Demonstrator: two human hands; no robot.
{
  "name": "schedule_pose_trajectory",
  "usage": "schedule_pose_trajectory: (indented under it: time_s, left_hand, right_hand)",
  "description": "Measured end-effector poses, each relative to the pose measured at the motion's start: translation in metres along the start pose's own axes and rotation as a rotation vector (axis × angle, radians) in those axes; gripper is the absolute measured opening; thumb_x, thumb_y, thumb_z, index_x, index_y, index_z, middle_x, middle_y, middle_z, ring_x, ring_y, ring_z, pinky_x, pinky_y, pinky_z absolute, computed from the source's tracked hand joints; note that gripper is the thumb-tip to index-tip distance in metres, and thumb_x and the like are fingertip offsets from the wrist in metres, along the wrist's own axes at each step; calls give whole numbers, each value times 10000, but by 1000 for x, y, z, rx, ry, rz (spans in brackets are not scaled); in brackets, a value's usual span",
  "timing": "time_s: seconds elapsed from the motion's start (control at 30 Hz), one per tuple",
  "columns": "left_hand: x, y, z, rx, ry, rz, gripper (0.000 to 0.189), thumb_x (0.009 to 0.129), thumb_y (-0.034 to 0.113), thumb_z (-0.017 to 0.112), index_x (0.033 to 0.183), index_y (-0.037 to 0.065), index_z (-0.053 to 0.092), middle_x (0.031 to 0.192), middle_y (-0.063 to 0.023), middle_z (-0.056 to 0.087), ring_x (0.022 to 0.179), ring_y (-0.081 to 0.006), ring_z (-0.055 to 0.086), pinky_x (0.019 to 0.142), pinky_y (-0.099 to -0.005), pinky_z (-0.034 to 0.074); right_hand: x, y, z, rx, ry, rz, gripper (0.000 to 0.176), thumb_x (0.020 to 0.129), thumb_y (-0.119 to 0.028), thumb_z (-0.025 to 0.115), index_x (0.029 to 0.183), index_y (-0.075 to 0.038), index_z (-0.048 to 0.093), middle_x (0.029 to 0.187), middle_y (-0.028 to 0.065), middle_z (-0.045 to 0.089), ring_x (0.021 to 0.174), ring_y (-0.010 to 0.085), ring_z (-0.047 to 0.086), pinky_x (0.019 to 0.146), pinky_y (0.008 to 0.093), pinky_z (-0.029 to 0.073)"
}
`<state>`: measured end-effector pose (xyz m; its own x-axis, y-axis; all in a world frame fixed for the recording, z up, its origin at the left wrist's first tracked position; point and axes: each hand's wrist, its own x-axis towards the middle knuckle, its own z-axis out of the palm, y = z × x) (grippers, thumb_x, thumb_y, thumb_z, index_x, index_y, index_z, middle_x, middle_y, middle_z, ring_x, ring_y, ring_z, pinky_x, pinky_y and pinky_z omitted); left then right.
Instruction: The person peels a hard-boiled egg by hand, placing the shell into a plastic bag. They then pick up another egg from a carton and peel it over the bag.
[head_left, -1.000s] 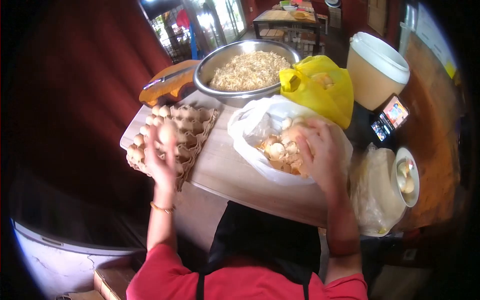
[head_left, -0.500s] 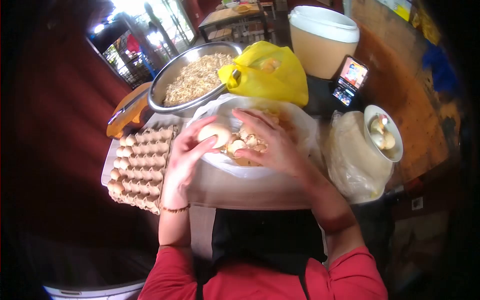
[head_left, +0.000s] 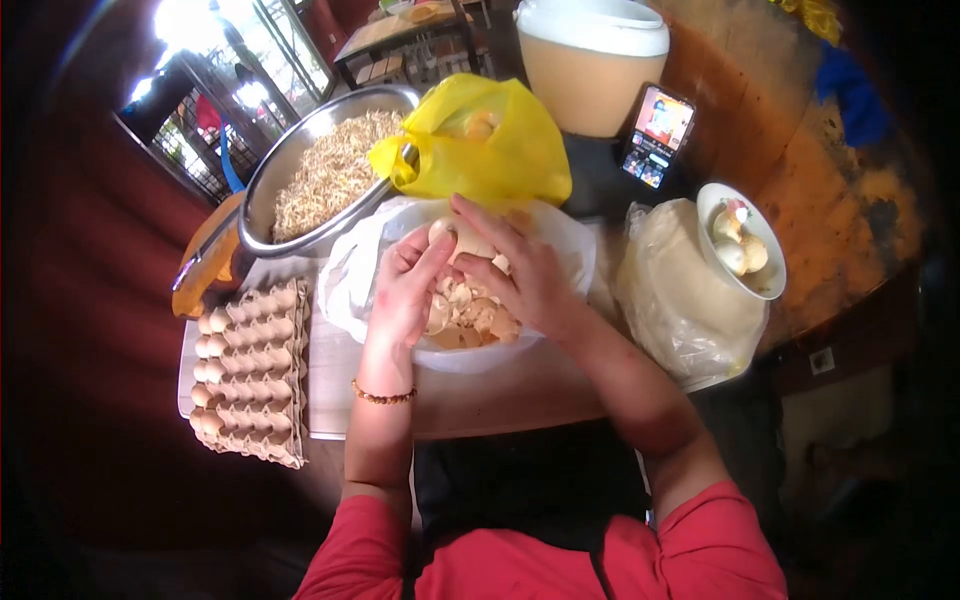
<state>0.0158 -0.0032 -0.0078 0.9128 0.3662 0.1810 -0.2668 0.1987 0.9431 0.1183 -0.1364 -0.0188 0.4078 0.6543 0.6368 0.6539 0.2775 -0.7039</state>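
Over a white plastic bag (head_left: 345,290) lined with broken eggshells (head_left: 475,315), my left hand (head_left: 405,295) grips a pale egg (head_left: 470,243), its thumb pressed along the near side. My right hand (head_left: 530,275) meets the egg from the other side, with fingers along its top and the thumb at its lower edge. Parts of the egg are hidden behind the fingers. To the left lies a cardboard egg tray (head_left: 265,375), with several brown eggs (head_left: 205,370) along its left side.
A steel bowl (head_left: 262,185) of shredded material stands behind left, beside a yellow plastic bag (head_left: 490,150). Farther back are a large tub (head_left: 590,80) and a propped phone (head_left: 658,135). On the right, a white bowl (head_left: 765,285) holding eggs rests against a clear plastic bag (head_left: 670,290).
My right hand has closed in on the egg, which was in my left hand with the right hand apart. The view has shifted, so the surroundings sit farther left.
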Motion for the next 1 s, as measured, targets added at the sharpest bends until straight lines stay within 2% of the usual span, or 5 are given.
schedule_pose_trajectory:
  time_s: [0.03,0.1,0.4,0.73,1.0]
  left_hand:
    - [-2,0,-2,12,11,4,258,948,162,550,1120,-23,606,933,-19,656,797,-53,592,670,-194,462]
    - [-6,2,-3,34,24,22,263,945,162,556,1127,-22,604,938,-17,656,800,-52,590,670,-196,462]
    - [-8,5,-2,115,75,75,302,907,146,619,1157,-22,601,965,-25,668,810,-50,584,671,-198,456]
    - [-8,3,-1,206,139,108,337,870,112,673,1168,-28,603,954,-14,669,821,-39,582,676,-186,445]
    - [-9,4,-3,202,75,55,326,889,108,644,1176,-37,589,951,-17,667,812,-39,579,678,-183,442]
  right_hand:
    - [0,3,4,7,-11,12,534,873,-152,639,1363,-60,447,1293,171,549,1189,302,538,977,352,413]
    - [2,8,9,-46,79,-173,537,885,-227,625,1361,-57,442,1092,233,619,974,373,616,821,394,493]
    - [1,5,10,-73,26,-102,477,926,-201,556,1369,-67,438,1154,201,609,1035,362,594,872,398,476]
    - [1,6,10,-196,51,-175,407,936,-169,530,1325,-66,475,1154,178,616,1026,344,604,867,400,478]
    - [0,9,9,-289,149,-123,202,945,-81,498,1108,-40,609,995,152,669,918,337,646,790,365,503]
